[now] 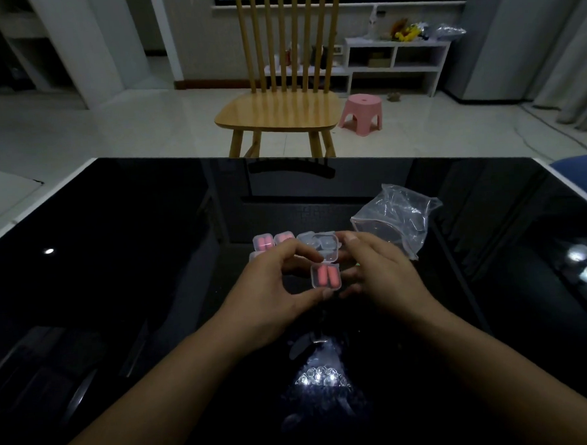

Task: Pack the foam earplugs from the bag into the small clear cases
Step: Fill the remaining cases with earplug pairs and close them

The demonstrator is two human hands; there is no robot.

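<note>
A small clear case point(325, 276) with two pink foam earplugs point(325, 276) inside is held above the black table, its hinged lid point(327, 251) standing open behind it. My left hand point(275, 290) pinches the case from the left and below. My right hand point(385, 275) touches the lid and the case's right side. Behind my hands, two shut cases with pink earplugs point(263, 241) lie on the table beside an empty clear case point(306, 238). The crumpled clear plastic bag point(396, 214) lies to the right, behind my right hand.
The glossy black table point(119, 263) reflects lights and my head. A wooden chair point(280, 112) stands beyond the far edge, with a pink stool point(363, 111) and a white shelf point(396, 59) further back on the tiled floor.
</note>
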